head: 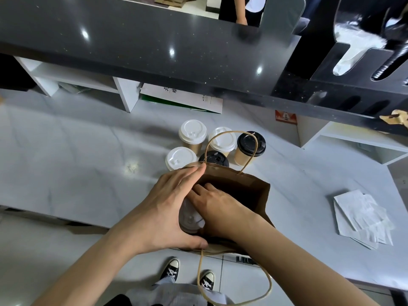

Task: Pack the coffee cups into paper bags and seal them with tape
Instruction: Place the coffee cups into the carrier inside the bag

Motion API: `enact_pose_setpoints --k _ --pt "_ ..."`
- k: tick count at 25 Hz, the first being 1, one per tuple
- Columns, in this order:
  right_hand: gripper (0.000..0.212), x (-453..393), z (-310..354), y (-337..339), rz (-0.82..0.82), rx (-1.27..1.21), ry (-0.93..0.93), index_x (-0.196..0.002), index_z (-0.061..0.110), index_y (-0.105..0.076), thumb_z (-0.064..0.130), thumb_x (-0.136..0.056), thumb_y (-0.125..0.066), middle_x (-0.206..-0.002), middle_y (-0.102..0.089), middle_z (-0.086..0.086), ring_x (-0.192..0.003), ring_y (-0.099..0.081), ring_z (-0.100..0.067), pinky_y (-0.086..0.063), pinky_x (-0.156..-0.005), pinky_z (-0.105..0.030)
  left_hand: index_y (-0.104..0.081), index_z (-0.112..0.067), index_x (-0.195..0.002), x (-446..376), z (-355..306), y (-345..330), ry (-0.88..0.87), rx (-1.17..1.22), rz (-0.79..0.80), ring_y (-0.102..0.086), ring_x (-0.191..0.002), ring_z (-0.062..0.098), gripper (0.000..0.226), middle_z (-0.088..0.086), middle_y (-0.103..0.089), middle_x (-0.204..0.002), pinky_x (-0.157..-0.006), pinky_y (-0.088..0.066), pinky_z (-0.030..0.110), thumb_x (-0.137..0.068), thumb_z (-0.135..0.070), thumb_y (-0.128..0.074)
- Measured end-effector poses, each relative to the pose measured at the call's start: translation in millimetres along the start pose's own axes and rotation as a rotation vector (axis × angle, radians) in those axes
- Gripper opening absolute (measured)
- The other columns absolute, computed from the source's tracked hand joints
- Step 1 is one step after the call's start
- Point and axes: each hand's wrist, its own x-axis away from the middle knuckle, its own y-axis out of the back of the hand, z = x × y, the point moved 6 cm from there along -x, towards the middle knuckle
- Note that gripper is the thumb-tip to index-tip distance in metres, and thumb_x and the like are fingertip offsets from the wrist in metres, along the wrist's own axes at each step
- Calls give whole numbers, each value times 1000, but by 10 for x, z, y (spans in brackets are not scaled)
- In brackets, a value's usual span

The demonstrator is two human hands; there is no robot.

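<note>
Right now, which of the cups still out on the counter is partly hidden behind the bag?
The black-lidded cup right behind the paper bag; the other black-lidded one stands clear to its right.

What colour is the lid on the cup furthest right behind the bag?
Black, on the kraft-brown cup; seen in the head view.
</note>
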Motion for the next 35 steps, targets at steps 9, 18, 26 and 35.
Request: enact_pose_setpoints --k 9,18,26,35 --pt "67 525 -211 497 -166 -364 -77 -146 37 -42 44 -87 -72 -125 -56 8 -116 -54 -15 -47 -98 -34 -1 -48 -158 15 19 -4 28 10 4 -6 -147 -7 139 -35 -4 -159 -113 -9 3 -52 -64 -89" --pt "11 1187 -793 922 -602 -627 -280 -103 27 -73 21 -94 -70 -90 -70 16 -88 -67 -7 -52 -78 -19 -5 -56 -155 57 26 25 79 48 7 -5 -144 -15 133 -45 -5 -151 -105 -8 -5 -54 -59 -92" --pt "18 841 -1780 612 -705 -545 -575 -110 23 -67 24 -92 -72 -94 -66 8 -88 -63 -10 -57 -81 -34 -11 -56 -154 80 -17 77 92 20 -27 -8 -145 -12 126 -46 -11 -150 -105 -8 -5 -57 -57 -92" --pt "101 33 -2238 273 -329 -410 -722 -156 23 -28 54 -77 -83 -154 -36 -12 -139 -38 -35 -36 -115 -52 -18 -55 -153 69 -52 93 111 -60 -62 -14 -147 -3 116 -40 -20 -151 -118 -20 20 -60 -63 -86"
